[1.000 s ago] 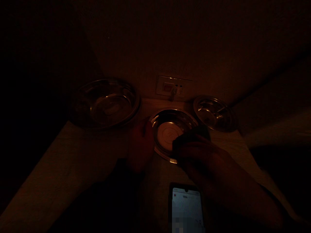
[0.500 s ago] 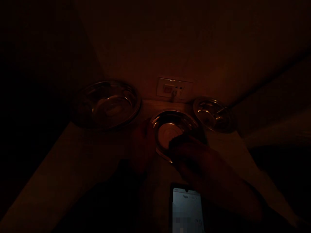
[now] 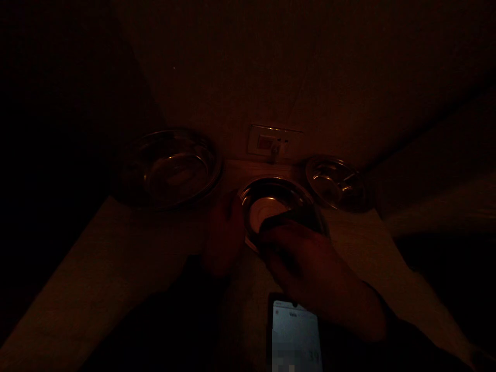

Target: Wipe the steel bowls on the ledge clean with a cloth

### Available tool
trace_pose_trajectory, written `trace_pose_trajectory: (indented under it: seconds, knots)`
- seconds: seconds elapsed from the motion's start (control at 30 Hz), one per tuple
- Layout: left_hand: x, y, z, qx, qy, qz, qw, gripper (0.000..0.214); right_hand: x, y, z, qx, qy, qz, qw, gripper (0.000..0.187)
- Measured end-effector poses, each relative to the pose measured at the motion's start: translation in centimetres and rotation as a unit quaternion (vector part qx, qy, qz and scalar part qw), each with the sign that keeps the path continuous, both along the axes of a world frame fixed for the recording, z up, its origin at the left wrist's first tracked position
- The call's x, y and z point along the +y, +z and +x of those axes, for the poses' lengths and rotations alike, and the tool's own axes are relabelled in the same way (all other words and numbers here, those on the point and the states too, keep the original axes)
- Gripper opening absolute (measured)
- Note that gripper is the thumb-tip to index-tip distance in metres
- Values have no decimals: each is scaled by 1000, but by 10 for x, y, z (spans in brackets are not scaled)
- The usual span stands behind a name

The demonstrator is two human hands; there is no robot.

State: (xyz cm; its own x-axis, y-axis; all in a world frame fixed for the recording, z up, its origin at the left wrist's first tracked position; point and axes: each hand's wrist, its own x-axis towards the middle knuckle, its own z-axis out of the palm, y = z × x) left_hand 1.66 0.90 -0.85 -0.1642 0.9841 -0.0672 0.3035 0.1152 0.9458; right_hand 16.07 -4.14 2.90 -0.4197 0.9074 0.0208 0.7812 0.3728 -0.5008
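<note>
At the far middle of the table [image 3: 116, 268] sits a steel bowl [image 3: 271, 199]. The left hand [image 3: 222, 240] rests against its left rim, and the right hand [image 3: 306, 258] is curled over its near side. The dimness hides whether either hand's fingers grip anything. Pressing down on that rim could tip or skid the bowl, and the right wrist might knock the lit phone [image 3: 295, 336] just near it.

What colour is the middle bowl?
Silvery, shiny metal; the bowl shows in the dim head view.
</note>
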Motion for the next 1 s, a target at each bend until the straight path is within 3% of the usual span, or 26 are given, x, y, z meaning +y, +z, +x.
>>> trace_pose_trajectory:
  seconds: [0.1,0.27,0.43,0.53,0.73,1.0]
  knots:
    - [0,-2,-1,9,-2,12,1000,35,-1,-2,0,-1,13,9,1000,19]
    - [-2,-3,-2,6,-1,15,1000,33,-4,6,24,-25,31,21,999,16]
    - [-1,2,1,2,-2,8,1000,33,-3,1,7,11,33,-1,999,18]
    - [0,2,0,-5,3,6,1000,33,-5,-3,3,23,44,19,999,20]
    - [-1,2,0,-13,-9,8,1000,33,-15,-2,26,0,57,62,996,27]
    - [-1,1,0,-27,0,17,999,31,-17,-17,1,17,62,151,986,18]
